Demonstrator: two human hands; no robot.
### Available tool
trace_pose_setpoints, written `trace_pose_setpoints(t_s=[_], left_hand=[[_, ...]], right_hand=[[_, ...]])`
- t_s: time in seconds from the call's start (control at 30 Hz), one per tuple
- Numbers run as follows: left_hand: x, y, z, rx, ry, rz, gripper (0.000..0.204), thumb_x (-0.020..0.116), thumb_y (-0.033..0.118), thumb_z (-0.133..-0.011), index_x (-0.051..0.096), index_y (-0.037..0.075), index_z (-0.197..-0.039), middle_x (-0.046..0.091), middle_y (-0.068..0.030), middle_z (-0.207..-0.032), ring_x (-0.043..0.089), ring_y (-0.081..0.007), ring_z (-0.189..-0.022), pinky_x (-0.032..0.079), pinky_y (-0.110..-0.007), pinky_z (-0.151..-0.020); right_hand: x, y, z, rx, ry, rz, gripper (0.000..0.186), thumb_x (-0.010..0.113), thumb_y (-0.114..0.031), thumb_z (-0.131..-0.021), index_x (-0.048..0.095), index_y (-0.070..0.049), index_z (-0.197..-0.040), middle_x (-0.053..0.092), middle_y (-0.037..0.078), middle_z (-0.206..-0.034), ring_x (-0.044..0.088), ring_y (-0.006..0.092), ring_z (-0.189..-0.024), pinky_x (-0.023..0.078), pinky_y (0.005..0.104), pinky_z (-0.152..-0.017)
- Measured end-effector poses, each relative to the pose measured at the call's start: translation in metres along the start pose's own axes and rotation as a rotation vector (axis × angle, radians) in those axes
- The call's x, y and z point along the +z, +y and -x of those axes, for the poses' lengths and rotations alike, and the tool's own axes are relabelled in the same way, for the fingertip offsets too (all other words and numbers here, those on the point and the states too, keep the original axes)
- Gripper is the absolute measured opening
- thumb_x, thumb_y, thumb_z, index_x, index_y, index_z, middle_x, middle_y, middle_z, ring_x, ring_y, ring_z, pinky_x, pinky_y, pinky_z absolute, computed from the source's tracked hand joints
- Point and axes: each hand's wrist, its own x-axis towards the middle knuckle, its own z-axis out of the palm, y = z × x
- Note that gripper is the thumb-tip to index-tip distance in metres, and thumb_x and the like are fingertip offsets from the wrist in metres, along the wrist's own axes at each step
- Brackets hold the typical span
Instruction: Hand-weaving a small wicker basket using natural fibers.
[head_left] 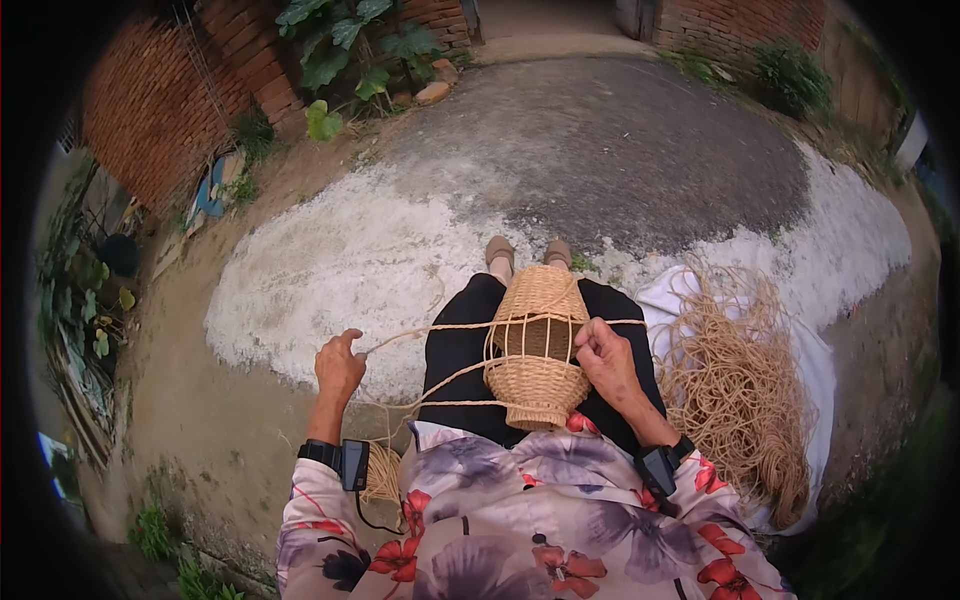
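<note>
A woven straw basket (535,390) rests in my lap, its middle band open between upright stakes. Pale twisted cords (450,326) cross it and trail off to the left. My right hand (600,355) is closed at the basket's right side, pinching a cord near the stakes; exactly what lies between its fingertips is partly hidden. My left hand (340,365) is out to the left of my thigh, index finger stretched and fingers apart, with a cord running beside its thumb.
A large tangled heap of cord (730,390) lies on white cloth (818,420) to my right. A smaller bundle (382,472) is by my left hip. Ahead are gravelly ground (640,130), plants (330,60) and brick walls (150,120) with a doorway.
</note>
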Motion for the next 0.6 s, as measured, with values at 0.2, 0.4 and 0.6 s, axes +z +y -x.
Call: trace_pose_setpoints(t_s=[0.2, 0.4, 0.6], left_hand=[[0.0, 0.171, 0.008, 0.465, 0.002, 0.568, 0.028, 0.063, 0.008, -0.082, 0.064, 0.005, -0.11, 0.067, -0.017, -0.102, 0.065, -0.0359, -0.091, 0.052, -0.04, -0.078], [0.009, 0.127, 0.005, 0.356, 0.049, 0.526, 0.01, 0.063, 0.011, -0.085, 0.067, 0.002, -0.087, 0.066, -0.0154, -0.08, 0.063, -0.0322, -0.07, 0.05, -0.039, -0.065], [0.034, -0.188, 0.041, -0.454, 0.334, 0.115, 0.018, 0.065, 0.021, -0.081, 0.071, 0.004, -0.08, 0.069, -0.0191, -0.078, 0.068, -0.0334, -0.073, 0.052, -0.044, -0.068]], right_hand=[[0.004, 0.001, 0.0, -0.012, -0.034, -0.045, 0.006, 0.054, 0.0, -0.083, 0.052, -0.003, -0.087, 0.047, -0.001, -0.059, 0.043, 0.0053, -0.054, 0.036, 0.0242, -0.048], [0.001, 0.003, -0.001, 0.038, -0.047, -0.073, 0.006, 0.055, 0.001, -0.083, 0.052, -0.003, -0.087, 0.047, -0.002, -0.06, 0.042, 0.0045, -0.055, 0.035, 0.0235, -0.049], [0.001, 0.0, -0.004, 0.026, -0.081, -0.101, 0.006, 0.055, 0.001, -0.083, 0.053, -0.003, -0.088, 0.047, -0.004, -0.062, 0.041, 0.0022, -0.057, 0.035, 0.0214, -0.051]])
